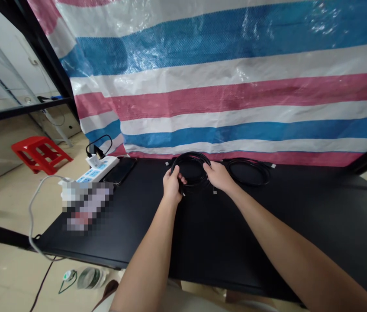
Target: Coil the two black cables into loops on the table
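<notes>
A coiled black cable (191, 154) is held between my two hands above the back half of the black table (131, 225). My left hand (172, 184) is closed round the coil's left side. On the opposite side, my right hand (220, 175) pinches the loop with thumb and fingers. A light metal plug (215, 191) hangs below the right hand, and a small tip shows under the left. Close by on the right lies a second coiled black cable (251, 160), its plug (273, 165) pointing right. Another plug (167, 164) shows left of the held coil.
A white power strip (94, 172) with plugged-in adapters stands at the table's left end, beside a dark phone (121, 170) and a blurred-out item (89, 208). Behind hangs a striped plastic sheet (235, 95). A red stool (40, 154) stands on the floor at left.
</notes>
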{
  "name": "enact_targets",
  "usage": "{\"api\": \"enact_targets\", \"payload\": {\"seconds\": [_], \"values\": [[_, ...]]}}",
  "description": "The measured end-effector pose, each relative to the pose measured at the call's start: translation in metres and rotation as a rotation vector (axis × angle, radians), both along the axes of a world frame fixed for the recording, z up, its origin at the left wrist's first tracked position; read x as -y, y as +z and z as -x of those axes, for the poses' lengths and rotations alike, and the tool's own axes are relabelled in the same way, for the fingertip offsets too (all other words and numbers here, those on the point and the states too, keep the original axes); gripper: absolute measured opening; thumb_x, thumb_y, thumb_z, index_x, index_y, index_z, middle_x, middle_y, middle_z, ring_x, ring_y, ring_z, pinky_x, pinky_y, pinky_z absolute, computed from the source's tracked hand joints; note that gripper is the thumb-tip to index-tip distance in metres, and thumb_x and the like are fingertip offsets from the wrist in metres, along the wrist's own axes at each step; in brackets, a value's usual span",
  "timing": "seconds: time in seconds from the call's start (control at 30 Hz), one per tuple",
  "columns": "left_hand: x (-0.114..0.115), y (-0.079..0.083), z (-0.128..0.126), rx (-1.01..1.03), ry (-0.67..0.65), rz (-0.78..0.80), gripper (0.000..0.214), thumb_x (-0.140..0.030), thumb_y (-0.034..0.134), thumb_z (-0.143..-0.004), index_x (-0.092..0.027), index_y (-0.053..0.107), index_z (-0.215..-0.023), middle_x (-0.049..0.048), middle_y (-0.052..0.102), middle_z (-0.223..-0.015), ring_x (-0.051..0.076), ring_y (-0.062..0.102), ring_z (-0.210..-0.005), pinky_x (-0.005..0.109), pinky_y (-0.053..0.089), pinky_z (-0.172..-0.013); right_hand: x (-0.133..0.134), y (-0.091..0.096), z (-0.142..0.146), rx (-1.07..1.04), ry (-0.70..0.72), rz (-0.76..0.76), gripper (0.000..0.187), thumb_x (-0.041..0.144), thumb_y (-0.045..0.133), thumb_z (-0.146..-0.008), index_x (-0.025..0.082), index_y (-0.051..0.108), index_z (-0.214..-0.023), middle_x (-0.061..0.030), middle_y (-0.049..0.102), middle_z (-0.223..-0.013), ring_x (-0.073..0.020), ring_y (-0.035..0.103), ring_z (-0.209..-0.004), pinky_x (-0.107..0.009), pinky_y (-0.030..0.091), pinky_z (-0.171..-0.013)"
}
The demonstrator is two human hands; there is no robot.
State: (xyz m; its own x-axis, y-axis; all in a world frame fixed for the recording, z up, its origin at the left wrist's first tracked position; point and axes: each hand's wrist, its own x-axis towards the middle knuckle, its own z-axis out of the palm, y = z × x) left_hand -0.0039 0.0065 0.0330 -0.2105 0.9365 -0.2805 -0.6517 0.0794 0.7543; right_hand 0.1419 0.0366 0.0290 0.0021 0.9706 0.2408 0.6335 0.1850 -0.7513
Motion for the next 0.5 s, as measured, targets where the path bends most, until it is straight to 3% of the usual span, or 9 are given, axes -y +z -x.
{"api": "enact_targets", "payload": {"seconds": [0.1, 0.23, 0.37, 0.5], "values": [[0.0, -0.001, 0.003, 0.015, -0.045, 0.005, 0.045, -0.042, 0.076, -0.065, -0.021, 0.036, -0.061, -0.0143, 0.021, -0.041, 0.002, 0.024, -0.032, 0.017, 0.028, -0.035, 0.005, 0.0, 0.007, -0.382, 0.151, 0.083, 0.031, 0.046, 0.057, -0.077, 0.023, 0.051, -0.059, 0.0009, 0.054, -0.047, -0.0176, 0.058, -0.05, -0.03, 0.046, -0.055], [-0.001, -0.002, 0.004, 0.009, -0.081, 0.06, 0.054, -0.048, 0.078, -0.058, -0.021, 0.031, -0.058, -0.0144, 0.021, -0.041, 0.001, 0.022, -0.032, 0.016, 0.023, -0.031, 0.016, -0.003, 0.012, -0.765, 0.233, 0.222, 0.049, 0.066, 0.068, -0.058, 0.023, 0.049, -0.068, 0.0077, 0.044, -0.043, -0.0148, 0.052, -0.041, -0.03, 0.046, -0.046], [0.0, -0.005, 0.002, -0.08, -0.09, -0.02, 0.048, -0.042, 0.08, -0.056, -0.021, 0.037, -0.055, -0.0135, 0.025, -0.036, 0.003, 0.026, -0.03, 0.017, 0.025, -0.031, 0.025, -0.003, 0.01, -0.744, 0.186, 0.219, 0.058, 0.079, 0.059, -0.057, 0.025, 0.038, -0.053, 0.0082, 0.034, -0.036, -0.013, 0.046, -0.033, -0.03, 0.045, -0.042], [0.003, -0.008, 0.0, -0.279, -0.177, -0.227, 0.042, -0.039, 0.08, -0.056, -0.02, 0.042, -0.05, -0.0104, 0.032, -0.032, 0.006, 0.034, -0.03, 0.021, 0.033, -0.035, 0.037, -0.001, -0.007, -0.463, 0.1, 0.069, 0.058, 0.075, 0.056, -0.064, 0.024, 0.04, -0.043, 0.0011, 0.045, -0.034, -0.015, 0.052, -0.036, -0.029, 0.045, -0.045]]}}
